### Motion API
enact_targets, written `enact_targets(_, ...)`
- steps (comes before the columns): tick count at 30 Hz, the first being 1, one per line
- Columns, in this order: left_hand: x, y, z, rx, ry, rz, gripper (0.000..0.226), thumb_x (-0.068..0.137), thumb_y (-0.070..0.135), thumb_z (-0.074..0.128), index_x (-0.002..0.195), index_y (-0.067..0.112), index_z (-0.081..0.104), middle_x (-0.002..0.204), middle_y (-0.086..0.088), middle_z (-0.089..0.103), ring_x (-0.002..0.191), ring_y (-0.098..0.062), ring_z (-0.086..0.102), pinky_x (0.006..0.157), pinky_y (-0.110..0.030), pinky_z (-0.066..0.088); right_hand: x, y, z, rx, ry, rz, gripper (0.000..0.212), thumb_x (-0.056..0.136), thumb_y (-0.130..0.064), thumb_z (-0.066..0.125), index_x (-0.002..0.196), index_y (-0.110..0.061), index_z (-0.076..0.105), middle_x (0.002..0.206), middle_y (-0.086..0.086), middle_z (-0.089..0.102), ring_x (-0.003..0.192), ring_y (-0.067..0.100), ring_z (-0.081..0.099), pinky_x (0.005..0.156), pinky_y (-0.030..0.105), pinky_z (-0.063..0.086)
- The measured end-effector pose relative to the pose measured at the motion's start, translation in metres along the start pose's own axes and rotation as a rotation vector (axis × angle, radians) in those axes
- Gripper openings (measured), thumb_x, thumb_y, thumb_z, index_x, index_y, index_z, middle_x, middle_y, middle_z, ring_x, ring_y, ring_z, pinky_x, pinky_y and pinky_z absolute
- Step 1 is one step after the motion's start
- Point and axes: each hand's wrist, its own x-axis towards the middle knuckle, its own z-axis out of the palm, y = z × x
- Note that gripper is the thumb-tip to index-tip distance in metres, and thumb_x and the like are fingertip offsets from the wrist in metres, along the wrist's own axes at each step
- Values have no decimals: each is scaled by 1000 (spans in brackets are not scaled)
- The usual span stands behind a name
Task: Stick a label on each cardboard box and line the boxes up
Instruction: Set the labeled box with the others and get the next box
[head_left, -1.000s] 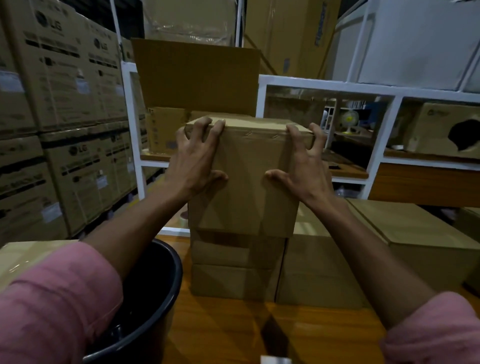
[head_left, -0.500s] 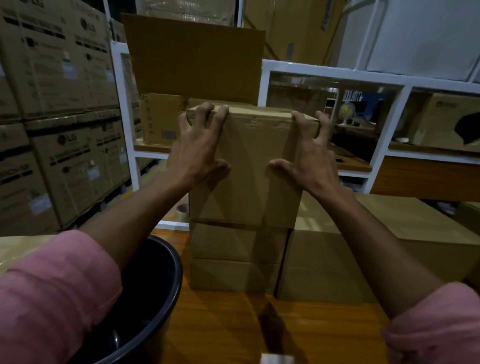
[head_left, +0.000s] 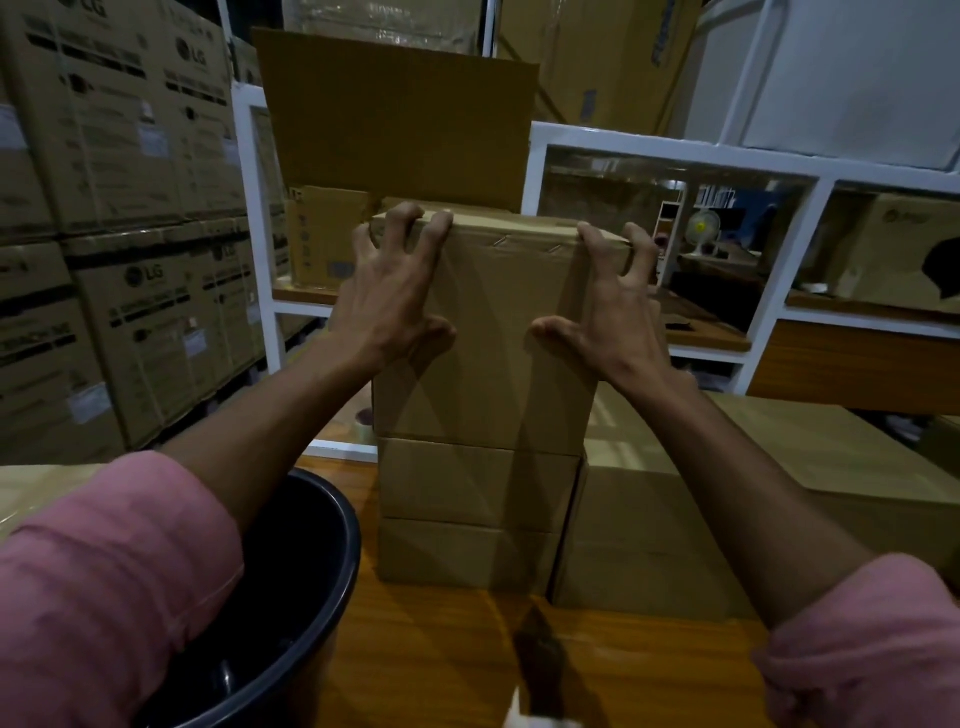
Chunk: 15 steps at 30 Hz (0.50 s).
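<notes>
top box at 12 o'clock on stack | left hand and right hand clamp its upper corners, fingers hooked over rim | likely stiff, light | hold by side edges

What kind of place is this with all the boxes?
Probably a warehouse or stockroom: tall stacks of LG-printed cartons, white shelving holding more boxes, and plain cardboard boxes stacked on a wooden table.
</notes>
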Motion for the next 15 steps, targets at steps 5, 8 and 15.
enact_targets(5,3,-4,3,8,3,-3,118,62,43,93,153,35,18,157,-8,15,139,-50,20,82,-66,54,2,1,5,-2,9,-16,105,72,-50,86,154,-39,21,164,13,1,126,46,52,99,51,50)
enact_targets(8,3,-4,4,18,7,-2,118,63,43,93,153,35,17,158,-9,14,139,-51,19,85,-66,53,1,3,6,-12,15,-21,105,73,-50,85,155,-39,20,164,12,1,126,45,51,98,50,49)
enact_targets(15,2,-1,2,17,10,-1,118,64,43,93,154,34,17,158,-8,14,139,-48,19,83,-64,54,4,9,7,-10,27,-39,107,70,-52,86,154,-39,21,164,11,3,125,46,52,96,52,51)
